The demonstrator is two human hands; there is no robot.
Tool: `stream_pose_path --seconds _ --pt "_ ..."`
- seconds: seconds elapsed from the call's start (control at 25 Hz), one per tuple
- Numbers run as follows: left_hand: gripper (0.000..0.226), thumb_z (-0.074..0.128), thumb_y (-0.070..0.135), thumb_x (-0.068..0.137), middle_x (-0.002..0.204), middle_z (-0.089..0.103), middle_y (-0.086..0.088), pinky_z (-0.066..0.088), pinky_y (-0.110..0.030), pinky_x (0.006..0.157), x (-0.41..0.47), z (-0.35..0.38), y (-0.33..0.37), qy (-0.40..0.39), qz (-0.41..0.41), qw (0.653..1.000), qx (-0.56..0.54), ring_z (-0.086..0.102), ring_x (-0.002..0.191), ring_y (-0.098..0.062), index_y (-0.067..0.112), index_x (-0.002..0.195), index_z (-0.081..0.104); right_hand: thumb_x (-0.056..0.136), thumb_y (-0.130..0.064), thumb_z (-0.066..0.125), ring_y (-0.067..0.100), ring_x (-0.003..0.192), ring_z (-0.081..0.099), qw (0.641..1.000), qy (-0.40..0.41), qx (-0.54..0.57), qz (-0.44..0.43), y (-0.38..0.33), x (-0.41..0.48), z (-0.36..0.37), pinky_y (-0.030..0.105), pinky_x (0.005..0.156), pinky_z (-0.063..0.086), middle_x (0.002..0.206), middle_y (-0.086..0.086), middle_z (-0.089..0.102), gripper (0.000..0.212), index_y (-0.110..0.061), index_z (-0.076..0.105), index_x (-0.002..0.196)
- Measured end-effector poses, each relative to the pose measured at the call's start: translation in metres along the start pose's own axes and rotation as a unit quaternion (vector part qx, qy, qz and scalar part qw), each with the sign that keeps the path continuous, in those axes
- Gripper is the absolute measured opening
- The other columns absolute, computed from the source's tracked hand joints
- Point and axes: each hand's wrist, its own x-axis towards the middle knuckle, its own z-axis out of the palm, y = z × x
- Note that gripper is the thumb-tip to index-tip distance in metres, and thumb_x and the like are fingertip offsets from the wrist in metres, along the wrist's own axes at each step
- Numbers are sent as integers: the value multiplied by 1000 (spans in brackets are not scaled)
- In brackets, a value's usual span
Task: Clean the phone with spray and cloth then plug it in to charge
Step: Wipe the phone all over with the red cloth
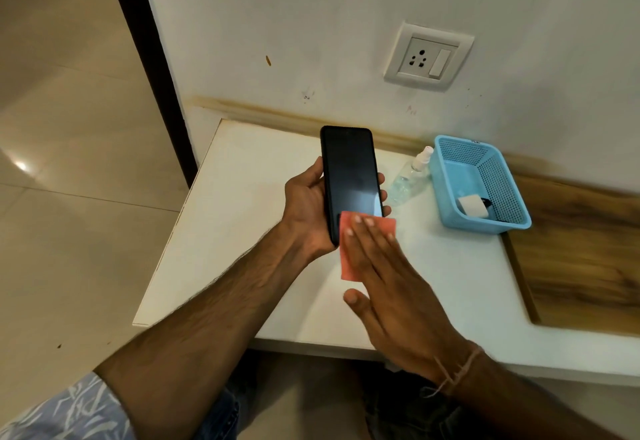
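Gripping phone edges w/ left hand; right hand flat, pressing cloth on lower screen.

Soft dim indoor light; glare spot on floor tiles, slight motion blur, wide-angle bending at edges
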Motion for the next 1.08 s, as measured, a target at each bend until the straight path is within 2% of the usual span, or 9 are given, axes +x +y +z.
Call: stream_pose_path --seconds 0.08,0.2,0.32,0.44,0.56,0.72,0.84,0.96,1.08 --pt "69 36 56 99 131 60 -22 41 -48 110 -1 3 -1 16 7 1000 11 58 112 -37 5 141 55 100 -50 11 20 148 -2 999 14 -8 28 17 11 -9 47 118 18 161 6 0 67 -8 5 152" --pt "62 40 55 99 121 70 -14 56 -38 91 2 6 -7 51 19 997 48 70 103 -30 9 132 66 98 -50 5 20 147 -12 994 48 -4 95 19 55 -17 45 120 4 160 9 -8 69 -7 -1 151" --pt "66 38 55 100 134 63 -20 46 -45 108 0 7 -7 51 11 998 39 62 121 -37 3 134 62 97 -53 7 20 146 -15 995 46 7 91 -7 71 -8 45 120 0 159 8 -12 70 -10 -5 151" --pt "76 36 58 98 134 57 -25 37 -51 112 -3 5 0 34 -13 999 19 56 117 -40 0 145 47 98 -56 8 18 147 -8 999 10 5 34 -19 37 6 48 119 13 161 2 -4 69 -14 1 152" --pt "71 38 56 98 129 59 -21 45 -44 102 -5 4 3 22 -2 1000 13 60 107 -35 5 145 51 101 -51 15 14 148 3 999 28 7 16 -2 6 0 43 117 22 160 0 10 63 -14 14 152" --pt "61 43 57 97 117 68 -12 55 -37 82 -4 8 -4 36 1 998 52 67 91 -30 11 129 67 102 -42 23 10 147 8 983 92 103 120 25 40 -26 38 116 27 159 -2 15 55 -16 25 150" --pt "67 39 56 99 123 68 -14 52 -42 95 -4 10 -7 36 -9 998 55 65 105 -33 3 132 62 100 -42 27 11 147 9 978 87 166 89 3 61 -27 37 116 28 159 -3 19 53 -19 30 148" --pt "73 38 57 98 142 56 -23 49 -46 99 -4 7 -1 16 -2 999 29 57 116 -40 1 144 50 97 -36 44 22 139 36 981 102 154 54 -23 37 -11 36 108 37 149 4 41 50 -13 43 141" --pt "68 42 55 96 143 55 -24 51 -44 97 -4 4 0 7 11 1000 10 61 115 -37 5 140 57 85 -12 68 28 114 58 979 183 84 42 -8 18 -10 41 92 52 123 18 62 42 0 59 123"
